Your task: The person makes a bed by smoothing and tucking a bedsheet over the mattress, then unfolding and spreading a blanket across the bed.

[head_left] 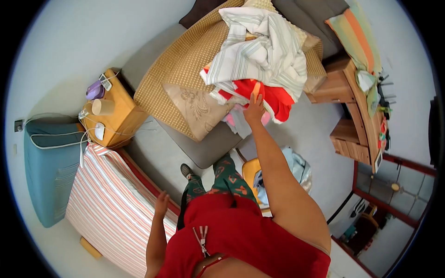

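The left hand, empty with fingers loosely open, hangs by the edge of the striped bed. Farther out, the right hand touches the red cloth at the grey sofa's near right edge; whether those fingers are clamped cannot be told. The white striped sheet overlaps the red cloth toward the far edge, so taking a separate fold, slowly, with both hands would probably avoid dragging the pile.
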{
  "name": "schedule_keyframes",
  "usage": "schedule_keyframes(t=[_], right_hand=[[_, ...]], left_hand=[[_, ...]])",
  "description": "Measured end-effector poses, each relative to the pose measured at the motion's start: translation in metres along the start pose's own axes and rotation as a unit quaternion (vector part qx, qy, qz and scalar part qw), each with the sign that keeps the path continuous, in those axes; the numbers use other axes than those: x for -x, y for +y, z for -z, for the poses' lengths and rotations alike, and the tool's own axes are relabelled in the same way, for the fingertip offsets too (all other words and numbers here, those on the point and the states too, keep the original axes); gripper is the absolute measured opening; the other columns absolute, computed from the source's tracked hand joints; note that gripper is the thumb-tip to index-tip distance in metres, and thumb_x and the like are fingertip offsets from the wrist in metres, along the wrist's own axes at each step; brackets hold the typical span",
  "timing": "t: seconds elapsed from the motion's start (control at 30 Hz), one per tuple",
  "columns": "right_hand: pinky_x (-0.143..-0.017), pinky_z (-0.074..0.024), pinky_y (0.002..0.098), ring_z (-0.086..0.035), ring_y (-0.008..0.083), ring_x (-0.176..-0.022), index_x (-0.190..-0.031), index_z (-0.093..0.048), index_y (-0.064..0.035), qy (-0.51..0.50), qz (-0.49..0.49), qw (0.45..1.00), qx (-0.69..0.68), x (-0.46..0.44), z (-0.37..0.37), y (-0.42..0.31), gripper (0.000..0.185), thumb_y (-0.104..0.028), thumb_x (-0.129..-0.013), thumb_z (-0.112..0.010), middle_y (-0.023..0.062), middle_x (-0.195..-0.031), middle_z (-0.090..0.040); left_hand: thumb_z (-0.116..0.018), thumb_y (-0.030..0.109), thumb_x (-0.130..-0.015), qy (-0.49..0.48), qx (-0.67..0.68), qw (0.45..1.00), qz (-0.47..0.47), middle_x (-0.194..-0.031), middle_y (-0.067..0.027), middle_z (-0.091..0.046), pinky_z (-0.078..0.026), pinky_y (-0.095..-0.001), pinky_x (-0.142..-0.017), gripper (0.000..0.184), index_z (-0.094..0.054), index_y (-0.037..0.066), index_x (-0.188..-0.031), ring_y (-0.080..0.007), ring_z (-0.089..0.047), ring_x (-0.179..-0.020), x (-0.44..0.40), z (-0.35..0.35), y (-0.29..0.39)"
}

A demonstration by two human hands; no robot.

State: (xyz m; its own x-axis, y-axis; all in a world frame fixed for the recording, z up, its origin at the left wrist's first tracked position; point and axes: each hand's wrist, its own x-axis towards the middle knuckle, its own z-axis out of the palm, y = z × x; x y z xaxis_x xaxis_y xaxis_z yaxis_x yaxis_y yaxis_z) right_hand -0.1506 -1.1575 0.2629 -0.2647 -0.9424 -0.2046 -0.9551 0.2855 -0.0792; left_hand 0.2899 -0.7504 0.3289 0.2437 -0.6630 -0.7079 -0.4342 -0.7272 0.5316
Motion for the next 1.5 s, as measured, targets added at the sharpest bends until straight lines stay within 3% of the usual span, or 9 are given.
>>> schedule_keyframes(t=[0.17, 0.47, 0.5, 0.73, 0.87, 1.0, 1.07, 1.23, 1.5], right_hand=[[-0.089, -0.0387, 0.0569, -0.030, 0.0408, -0.126, -0.141, -0.020, -0.0255, 0.023, 0.006, 0.999, 0.021, -0.083, -0.016, -0.005, 0.081, -0.016, -0.073, -0.064, 0.0145, -0.147, -0.014], [-0.080, -0.0475, 0.0431, -0.055, 0.0363, -0.097, -0.131, -0.037, -0.0156, -0.062, 0.046, 0.988, -0.137, -0.184, -0.027, 0.024, 0.065, -0.014, -0.071, -0.062, 0.0178, -0.117, -0.052], [-0.076, -0.0467, 0.0432, -0.057, 0.0371, -0.088, -0.117, -0.050, -0.0096, 0.018, 0.074, 0.984, -0.160, -0.188, -0.020, 0.022, 0.046, -0.017, -0.072, -0.056, 0.0195, -0.096, -0.061], [-0.074, -0.0461, 0.0426, -0.058, 0.0396, -0.084, -0.110, -0.055, -0.0015, 0.163, 0.131, 0.921, -0.330, -0.091, 0.155, -0.039, 0.044, -0.014, -0.067, -0.059, 0.0236, -0.090, -0.061], [-0.068, -0.0492, 0.0416, -0.061, 0.0353, -0.072, -0.103, -0.056, -0.0032, 0.020, 0.323, 0.845, -0.426, 0.059, 0.223, -0.071, 0.044, -0.014, -0.061, -0.064, 0.0174, -0.087, -0.062], [-0.075, -0.0472, 0.0409, -0.057, 0.0382, -0.088, -0.108, -0.049, -0.0003, -0.191, 0.409, 0.729, -0.514, 0.169, 0.226, -0.091, 0.049, -0.017, -0.066, -0.067, 0.0203, -0.103, -0.054], [-0.075, -0.0462, 0.0421, -0.055, 0.0393, -0.089, -0.109, -0.046, -0.0002, -0.208, 0.407, 0.718, -0.525, 0.174, 0.206, -0.099, 0.050, -0.017, -0.067, -0.067, 0.0205, -0.102, -0.053], [-0.072, -0.0445, 0.0438, -0.053, 0.0401, -0.087, -0.103, -0.043, -0.0013, -0.228, 0.391, 0.758, -0.469, 0.164, 0.166, -0.103, 0.042, -0.015, -0.068, -0.064, 0.0199, -0.094, -0.051], [-0.073, -0.0455, 0.0384, -0.056, 0.0321, -0.086, -0.101, -0.049, -0.0022, -0.254, 0.442, 0.744, -0.431, 0.178, 0.160, -0.089, 0.035, -0.021, -0.076, -0.062, 0.0137, -0.090, -0.054]], left_hand=[[-0.056, 0.024, -0.086, -0.088, -0.035, 0.995, 0.022, -0.110, -0.0164, -0.060, -0.046, -0.0340, -0.083, 0.041, -0.050, 0.003, -0.122, -0.0259, -0.060, -0.098, 0.008, -0.053, 0.104], [-0.057, 0.024, -0.086, -0.046, -0.025, 0.996, 0.077, -0.109, -0.0189, -0.060, -0.048, -0.0344, -0.081, 0.042, -0.051, 0.001, -0.120, -0.0274, -0.061, -0.097, 0.018, -0.070, 0.125], [-0.056, 0.024, -0.086, -0.044, -0.039, 0.995, 0.080, -0.109, -0.0191, -0.060, -0.048, -0.0345, -0.081, 0.042, -0.051, 0.001, -0.120, -0.0272, -0.061, -0.097, 0.018, -0.070, 0.124], [-0.056, 0.035, -0.087, -0.080, 0.233, 0.968, 0.054, -0.122, -0.0162, -0.053, -0.041, -0.0358, -0.092, 0.056, -0.041, 0.002, -0.130, -0.0252, -0.053, -0.111, -0.024, -0.080, 0.202], [-0.048, 0.045, -0.089, -0.115, 0.526, 0.837, -0.093, -0.125, -0.0126, -0.050, -0.041, -0.0367, -0.093, 0.062, -0.036, 0.004, -0.133, -0.0236, -0.052, -0.109, -0.020, -0.067, 0.352], [-0.043, 0.041, -0.091, -0.176, 0.678, 0.710, -0.071, -0.120, -0.0100, -0.053, -0.045, -0.0413, -0.090, 0.047, -0.044, 0.009, -0.126, -0.0257, -0.053, -0.108, -0.015, -0.038, 0.328], [-0.045, 0.043, -0.090, -0.044, 0.601, 0.798, -0.004, -0.122, -0.0104, -0.051, -0.045, -0.0416, -0.091, 0.051, -0.042, 0.009, -0.127, -0.0261, -0.052, -0.108, 0.000, -0.024, 0.333], [-0.071, 0.051, -0.069, -0.086, 0.507, 0.846, -0.144, -0.134, -0.0042, -0.039, -0.026, -0.0414, -0.104, 0.091, -0.027, 0.010, -0.137, -0.0237, -0.036, -0.125, 0.010, -0.042, 0.325], [-0.069, 0.012, -0.075, 0.112, 0.611, 0.780, 0.084, -0.104, -0.0070, -0.056, -0.047, -0.0316, -0.079, 0.041, -0.050, 0.002, -0.110, -0.0189, -0.056, -0.093, -0.029, -0.055, 0.316]])
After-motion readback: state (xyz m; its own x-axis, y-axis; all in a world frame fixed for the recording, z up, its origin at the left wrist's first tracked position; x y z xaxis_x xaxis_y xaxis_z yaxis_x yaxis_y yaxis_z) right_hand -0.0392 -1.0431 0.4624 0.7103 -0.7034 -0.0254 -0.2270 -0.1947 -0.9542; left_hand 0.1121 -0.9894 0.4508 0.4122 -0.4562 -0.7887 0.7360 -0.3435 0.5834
